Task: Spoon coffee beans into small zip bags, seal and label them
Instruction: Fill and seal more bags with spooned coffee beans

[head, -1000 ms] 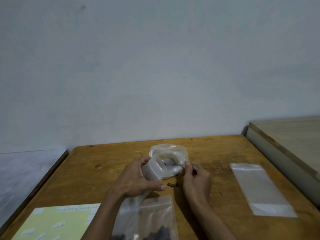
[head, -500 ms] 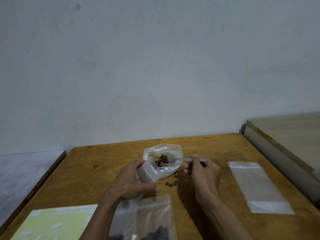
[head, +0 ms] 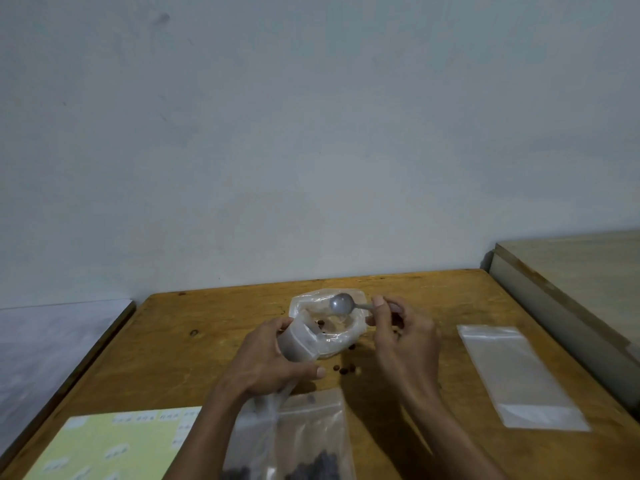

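Filling is the step in hand: the small zip bag [head: 298, 344] sits mid-table, mouth held open in the curled left hand [head: 266, 362], while the right hand [head: 401, 337] pinches an empty-looking spoon [head: 343, 304] over the supply bag [head: 329, 327]. Next, I judge, it must scoop without adding to the loose beans [head: 344, 370] on the table [head: 433, 292].

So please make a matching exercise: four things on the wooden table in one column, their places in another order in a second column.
1. grey metal spoon
2. flat empty clear zip bag
3. pale yellow label sheet
4. loose brown coffee beans

A. near left corner
B. between the two hands
C. right of the right hand
D. held over the open bag

Pairs: 1-D, 2-C, 3-A, 4-B
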Demonstrator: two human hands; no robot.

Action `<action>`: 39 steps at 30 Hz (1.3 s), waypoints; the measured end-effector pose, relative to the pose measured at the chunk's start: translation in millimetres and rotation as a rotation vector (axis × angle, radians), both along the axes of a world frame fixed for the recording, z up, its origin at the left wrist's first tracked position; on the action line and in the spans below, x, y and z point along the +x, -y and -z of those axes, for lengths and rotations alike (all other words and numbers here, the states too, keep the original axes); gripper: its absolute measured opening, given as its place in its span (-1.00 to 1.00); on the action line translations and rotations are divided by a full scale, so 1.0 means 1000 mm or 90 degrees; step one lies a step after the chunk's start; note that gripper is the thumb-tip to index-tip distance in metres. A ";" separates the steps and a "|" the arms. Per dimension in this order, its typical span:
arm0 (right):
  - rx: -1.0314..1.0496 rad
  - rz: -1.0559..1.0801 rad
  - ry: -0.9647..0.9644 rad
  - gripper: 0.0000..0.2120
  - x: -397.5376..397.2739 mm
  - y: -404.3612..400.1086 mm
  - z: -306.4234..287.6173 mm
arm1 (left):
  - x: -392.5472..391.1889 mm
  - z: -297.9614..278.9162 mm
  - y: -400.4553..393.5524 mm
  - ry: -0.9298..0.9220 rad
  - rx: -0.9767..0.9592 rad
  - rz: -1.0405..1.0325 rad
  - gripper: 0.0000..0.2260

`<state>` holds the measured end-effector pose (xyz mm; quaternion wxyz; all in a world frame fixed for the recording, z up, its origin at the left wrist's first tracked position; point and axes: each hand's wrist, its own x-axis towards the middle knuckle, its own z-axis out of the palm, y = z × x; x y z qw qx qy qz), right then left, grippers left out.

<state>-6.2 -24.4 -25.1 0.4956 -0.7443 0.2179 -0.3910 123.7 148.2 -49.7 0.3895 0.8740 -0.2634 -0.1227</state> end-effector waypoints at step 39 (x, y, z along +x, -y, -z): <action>0.033 -0.040 0.055 -0.87 -0.005 -0.007 -0.011 | -0.008 -0.011 -0.004 -0.002 -0.078 -0.025 -0.03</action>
